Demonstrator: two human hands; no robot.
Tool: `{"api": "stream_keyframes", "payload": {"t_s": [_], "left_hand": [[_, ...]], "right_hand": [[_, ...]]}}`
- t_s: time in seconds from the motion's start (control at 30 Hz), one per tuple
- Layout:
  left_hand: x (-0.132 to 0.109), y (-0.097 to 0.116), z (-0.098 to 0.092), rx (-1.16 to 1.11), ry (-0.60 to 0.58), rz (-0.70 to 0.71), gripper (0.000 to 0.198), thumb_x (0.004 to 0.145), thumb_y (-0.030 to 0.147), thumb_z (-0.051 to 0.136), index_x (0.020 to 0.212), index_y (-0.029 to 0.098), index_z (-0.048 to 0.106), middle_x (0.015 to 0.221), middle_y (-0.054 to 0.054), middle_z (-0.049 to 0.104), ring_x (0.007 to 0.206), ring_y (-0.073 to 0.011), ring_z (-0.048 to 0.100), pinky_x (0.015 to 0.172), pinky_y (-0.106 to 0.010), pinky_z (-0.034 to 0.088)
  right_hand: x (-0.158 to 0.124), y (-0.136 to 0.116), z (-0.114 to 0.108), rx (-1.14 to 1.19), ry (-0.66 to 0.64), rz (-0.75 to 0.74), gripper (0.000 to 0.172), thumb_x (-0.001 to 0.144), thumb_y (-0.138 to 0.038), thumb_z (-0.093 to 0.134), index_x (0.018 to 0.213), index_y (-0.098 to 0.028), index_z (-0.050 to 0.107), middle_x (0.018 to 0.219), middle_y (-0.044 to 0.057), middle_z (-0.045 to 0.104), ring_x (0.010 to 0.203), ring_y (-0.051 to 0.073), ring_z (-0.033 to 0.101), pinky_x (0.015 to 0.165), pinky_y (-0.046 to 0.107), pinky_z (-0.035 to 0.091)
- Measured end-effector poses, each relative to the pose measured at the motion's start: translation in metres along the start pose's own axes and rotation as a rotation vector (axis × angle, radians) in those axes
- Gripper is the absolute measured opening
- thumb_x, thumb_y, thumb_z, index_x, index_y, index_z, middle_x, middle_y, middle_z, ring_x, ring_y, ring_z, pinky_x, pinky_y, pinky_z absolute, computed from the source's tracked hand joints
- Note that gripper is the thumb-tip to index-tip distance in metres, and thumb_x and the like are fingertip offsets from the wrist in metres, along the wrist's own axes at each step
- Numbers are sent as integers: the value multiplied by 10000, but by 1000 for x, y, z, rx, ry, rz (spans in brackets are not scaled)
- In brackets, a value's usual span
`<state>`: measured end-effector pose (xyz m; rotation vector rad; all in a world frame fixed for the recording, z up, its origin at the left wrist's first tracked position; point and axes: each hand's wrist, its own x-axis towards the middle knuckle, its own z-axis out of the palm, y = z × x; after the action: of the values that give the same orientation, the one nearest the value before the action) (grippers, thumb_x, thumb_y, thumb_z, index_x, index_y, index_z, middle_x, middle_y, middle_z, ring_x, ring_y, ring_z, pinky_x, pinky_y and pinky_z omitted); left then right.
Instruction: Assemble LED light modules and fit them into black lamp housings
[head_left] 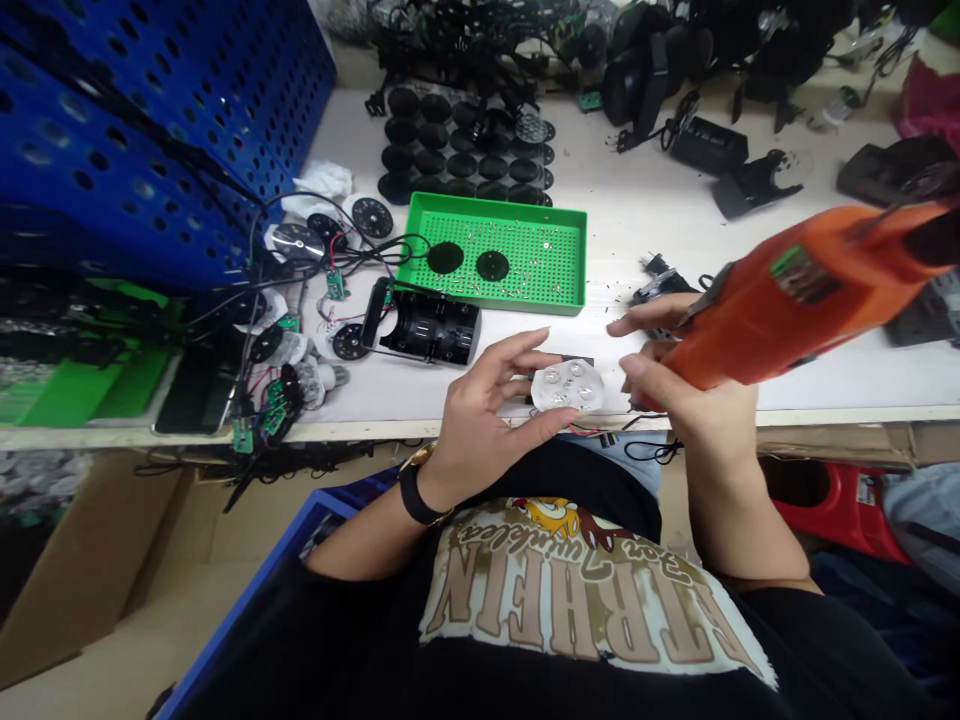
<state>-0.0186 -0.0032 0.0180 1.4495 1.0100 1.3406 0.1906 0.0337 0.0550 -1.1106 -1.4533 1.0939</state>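
My left hand is closed around a clear lens piece with several round lenses, held over the front edge of the bench. Thin red and black wires show under it. In my right hand is an orange electric screwdriver, its body slanting up to the right. Its tip lies behind my fingers, just right of the lens piece. An open black lamp housing rests on the bench left of my left hand. Behind my hands is a green perforated tray holding small screws and two black discs.
Blue perforated crates rise at the left. Lens assemblies with green circuit boards and tangled cables lie near them. Rows of black discs are behind the tray. Black lamp parts line the back right. A red stool stands below, at right.
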Motion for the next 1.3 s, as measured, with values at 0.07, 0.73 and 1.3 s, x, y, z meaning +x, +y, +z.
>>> {"api": "stream_keyframes", "payload": {"t_s": [0.07,0.73,1.3], "left_hand": [[2,5,1,-14,-2,12,688,784,225,912,1399,244,603,1149,-61,771,1111,-208,766,932,-298,669],[5,-1,5,-94,29,82,664,774,127,905,1364,301,657,1288,-67,721,1251,-211,713,1021,-303,636],[16,-18,-7,-182,-48,-148,587,767,262,929,1301,264,686,1384,-104,721,1295,-254,693,1061,-377,610]], "right_hand": [[0,-2,3,-4,-41,59,331,803,-318,852,1075,-250,677,1060,45,752,612,115,612,533,297,515],[-2,2,17,40,-15,89,237,787,-256,820,981,-229,686,985,27,741,929,206,724,894,422,607],[11,10,28,86,6,134,277,752,-301,839,973,-212,697,940,36,776,867,208,742,847,407,614]]}}
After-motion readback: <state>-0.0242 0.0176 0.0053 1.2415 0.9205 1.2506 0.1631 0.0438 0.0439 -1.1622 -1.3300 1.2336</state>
